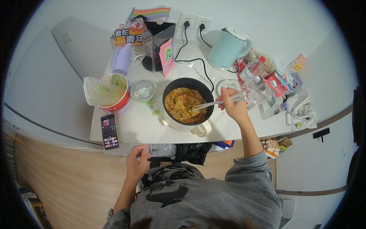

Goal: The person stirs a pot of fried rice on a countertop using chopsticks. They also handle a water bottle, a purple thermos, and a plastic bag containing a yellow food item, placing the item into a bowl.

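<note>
A dark-lined electric cooking pot (187, 126) with a cream outside stands near the counter's front edge. Inside it is a thick yellow-orange mixed food (184, 103). My right hand (233, 106) grips a pair of pale chopsticks (220, 101), whose tips are in the food. Below the counter's front edge, my left hand (137, 161) hangs free, its fingers curled loosely and nothing visible in it. A smartphone (109, 131) with a lit screen lies at the counter's left front. Between the pot and a red-and-white paper tub (121, 101) sits a small round plastic container (143, 91).
A light blue electric kettle (227, 50), plugged-in black cords (197, 59) and a glass lid (228, 84) are behind and right of the pot. Bottles and packets crowd the right side. A dark clear-sided holder (155, 48) and a lilac handheld appliance (121, 60) stand at the back left.
</note>
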A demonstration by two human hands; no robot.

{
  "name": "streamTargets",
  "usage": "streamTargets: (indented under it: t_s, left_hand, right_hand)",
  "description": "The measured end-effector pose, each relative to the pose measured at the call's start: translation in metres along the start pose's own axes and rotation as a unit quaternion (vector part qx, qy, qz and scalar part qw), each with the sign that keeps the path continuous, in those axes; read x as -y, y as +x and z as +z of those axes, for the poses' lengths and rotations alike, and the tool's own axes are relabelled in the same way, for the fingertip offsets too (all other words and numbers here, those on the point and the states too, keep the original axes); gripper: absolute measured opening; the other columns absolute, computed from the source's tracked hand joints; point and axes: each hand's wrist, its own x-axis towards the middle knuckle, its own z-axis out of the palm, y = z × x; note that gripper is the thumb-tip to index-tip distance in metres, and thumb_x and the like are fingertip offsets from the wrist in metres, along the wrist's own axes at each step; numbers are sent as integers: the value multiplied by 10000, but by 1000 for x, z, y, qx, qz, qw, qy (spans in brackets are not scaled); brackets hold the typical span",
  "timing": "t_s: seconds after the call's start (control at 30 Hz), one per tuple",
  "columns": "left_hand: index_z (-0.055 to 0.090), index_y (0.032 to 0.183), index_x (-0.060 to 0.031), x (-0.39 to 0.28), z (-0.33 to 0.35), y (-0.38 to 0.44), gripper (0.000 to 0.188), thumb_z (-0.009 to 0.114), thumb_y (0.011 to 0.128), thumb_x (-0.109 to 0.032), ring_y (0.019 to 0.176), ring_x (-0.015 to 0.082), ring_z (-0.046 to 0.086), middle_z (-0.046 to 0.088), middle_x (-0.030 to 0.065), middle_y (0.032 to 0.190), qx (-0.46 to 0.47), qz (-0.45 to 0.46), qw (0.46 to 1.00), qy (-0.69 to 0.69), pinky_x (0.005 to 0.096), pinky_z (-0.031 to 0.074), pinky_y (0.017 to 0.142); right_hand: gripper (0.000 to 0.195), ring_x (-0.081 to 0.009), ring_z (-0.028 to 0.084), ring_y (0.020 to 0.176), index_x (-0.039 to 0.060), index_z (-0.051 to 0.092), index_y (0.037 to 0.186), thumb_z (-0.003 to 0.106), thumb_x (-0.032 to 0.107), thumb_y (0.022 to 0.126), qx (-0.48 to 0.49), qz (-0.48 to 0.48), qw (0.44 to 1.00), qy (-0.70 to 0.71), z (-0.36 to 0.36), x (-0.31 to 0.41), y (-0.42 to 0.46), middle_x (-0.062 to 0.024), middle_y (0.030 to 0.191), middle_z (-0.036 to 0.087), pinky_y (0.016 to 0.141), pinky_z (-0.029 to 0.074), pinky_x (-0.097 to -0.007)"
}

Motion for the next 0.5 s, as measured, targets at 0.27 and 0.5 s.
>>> streamTargets:
  t_s: [0.27,0.5]
  left_hand:
    - [535,953,9,-2,1,0,122,479,855,-36,669,105,561,579,55,726,-1,2,1000,-1,231,447,636]
    - [532,957,5,0,0,-2,123,474,854,-28,661,106,563,577,58,713,-4,11,1000,9,232,449,629]
  right_hand:
    - [328,-103,546,464,-23,613,656,528,211,871,17,-60,998,25,14,-12,-4,-66,547,580,442,430,-216]
    - [375,-114,539,465,-45,595,637,487,207,893,-24,-30,999,33,5,6,3,-87,572,579,447,433,-228]
